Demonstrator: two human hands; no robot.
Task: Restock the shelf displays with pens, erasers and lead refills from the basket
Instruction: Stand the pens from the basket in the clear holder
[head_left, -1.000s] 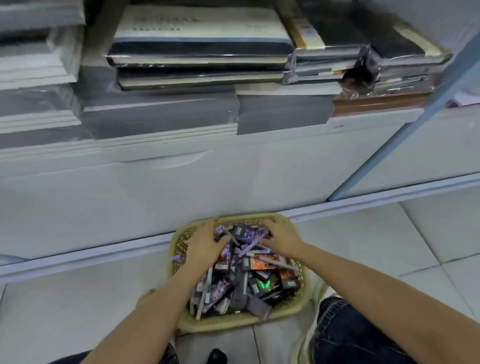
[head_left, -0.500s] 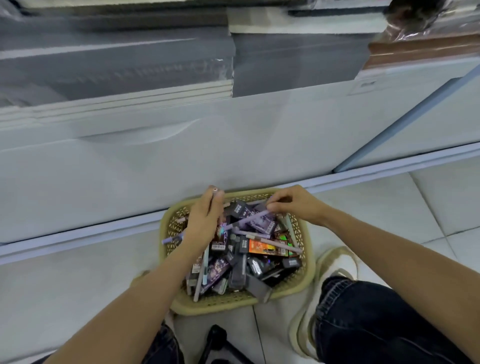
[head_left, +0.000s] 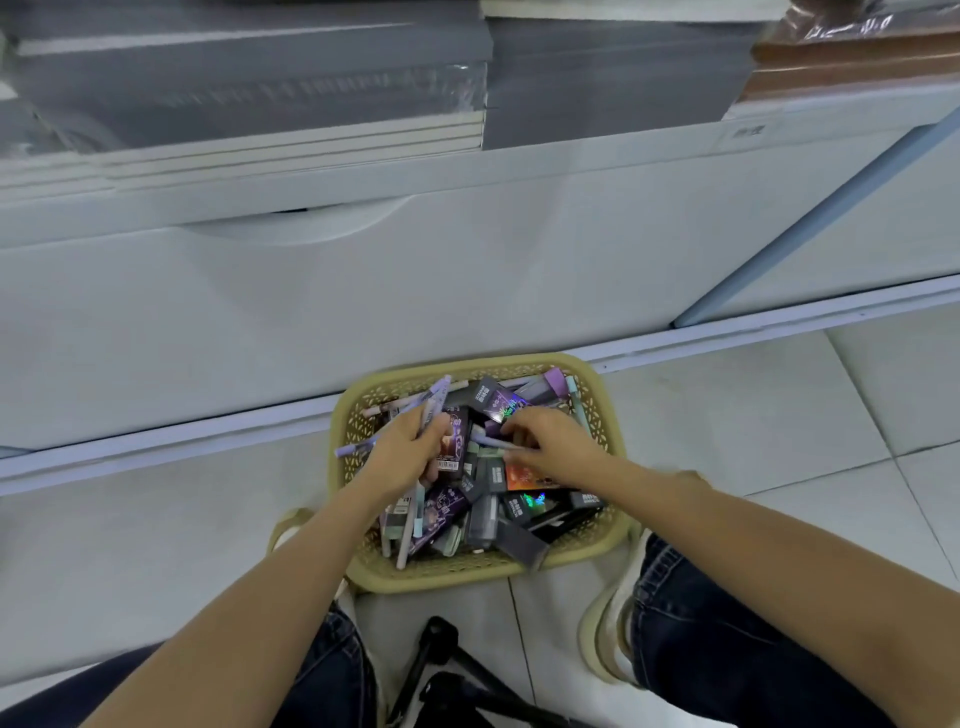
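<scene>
Crouching over yellow basket (head_left: 457, 577) on floor (head_left: 727, 415), just beside shelf base (head_left: 363, 312), heaped with small packets (head_left: 441, 509) and loose pens (head_left: 408, 535). Gripping bunch of purple pens (head_left: 435, 402) in left hand (head_left: 410, 452) over its left side. Pinching one pale pen (head_left: 491, 441) with right hand (head_left: 556, 449) mid-heap.

One head-worn wide-angle view looks forward and steeply down, close over the tan perforated plastic basket (head_left: 602, 415) at six o'clock; a white cabinet front (head_left: 363, 312) fills twelve o'clock.
</scene>
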